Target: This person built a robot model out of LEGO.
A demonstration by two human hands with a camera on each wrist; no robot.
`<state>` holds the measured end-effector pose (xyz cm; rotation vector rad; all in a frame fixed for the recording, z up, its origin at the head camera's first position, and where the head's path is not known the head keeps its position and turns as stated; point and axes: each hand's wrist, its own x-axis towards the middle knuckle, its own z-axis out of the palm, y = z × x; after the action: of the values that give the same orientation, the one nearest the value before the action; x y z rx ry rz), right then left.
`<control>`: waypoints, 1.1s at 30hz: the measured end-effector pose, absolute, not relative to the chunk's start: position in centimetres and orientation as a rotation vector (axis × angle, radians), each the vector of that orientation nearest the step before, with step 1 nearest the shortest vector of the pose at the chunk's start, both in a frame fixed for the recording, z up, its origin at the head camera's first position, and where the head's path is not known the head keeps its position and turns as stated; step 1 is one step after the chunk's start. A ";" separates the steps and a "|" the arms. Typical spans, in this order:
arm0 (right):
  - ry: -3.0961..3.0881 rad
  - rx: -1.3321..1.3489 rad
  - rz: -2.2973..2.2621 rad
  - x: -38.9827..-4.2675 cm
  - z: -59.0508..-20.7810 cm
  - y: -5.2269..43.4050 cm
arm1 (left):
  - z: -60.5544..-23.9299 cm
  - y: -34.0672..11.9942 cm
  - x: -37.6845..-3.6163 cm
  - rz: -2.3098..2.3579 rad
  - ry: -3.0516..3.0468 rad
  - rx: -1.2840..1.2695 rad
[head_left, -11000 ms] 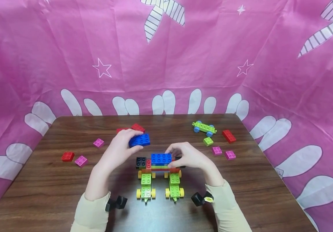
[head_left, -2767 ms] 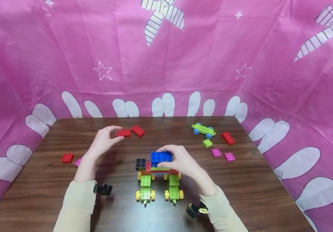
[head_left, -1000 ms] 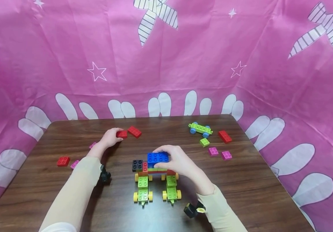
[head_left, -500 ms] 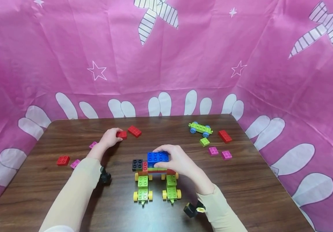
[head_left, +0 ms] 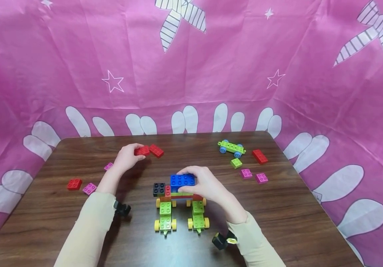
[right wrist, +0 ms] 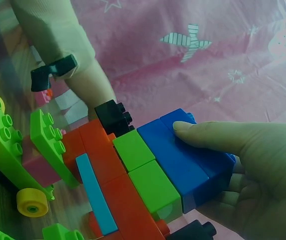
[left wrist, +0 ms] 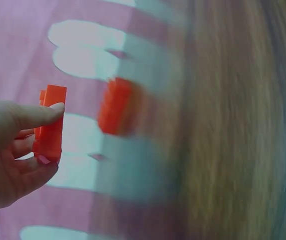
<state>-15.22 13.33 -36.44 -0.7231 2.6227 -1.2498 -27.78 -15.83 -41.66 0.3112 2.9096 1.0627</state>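
My left hand (head_left: 125, 157) pinches a small red plastic brick (head_left: 142, 150), lifted beside its twin (head_left: 156, 150). My right hand (head_left: 205, 183) clamps the blue brick (head_left: 182, 180) atop the wheeled model (head_left: 178, 202). Blue looks seated; red not yet added.

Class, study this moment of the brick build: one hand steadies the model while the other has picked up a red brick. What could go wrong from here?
1. The left hand pinches the red brick only at its edges; that grip might slip.
2. The model stands on two wheeled bases; a push from above could roll it, though the right hand holds the blue brick.
3. The black brick overhangs at the side; a knock might loosen it.
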 end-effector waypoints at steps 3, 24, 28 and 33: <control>2.630 -0.723 -1.245 -15.3 -36.6 13.3 | -40.5 -14.9 -26.8 1.061 2.932 0.348; 2.614 -0.732 -1.267 -15.6 -36.7 13.4 | -35.3 -10.2 -19.3 1.171 2.910 0.546; 2.611 -0.733 -1.273 -15.6 -36.7 13.4 | -35.2 -9.7 -18.3 1.187 2.902 0.586; 2.610 -0.735 -1.271 -15.6 -36.6 13.4 | -34.6 -9.3 -16.9 1.209 2.890 0.635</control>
<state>-15.61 13.44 -36.59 -0.7347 2.6105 -1.2705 -16.93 -9.33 -34.62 0.6350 2.8896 1.2087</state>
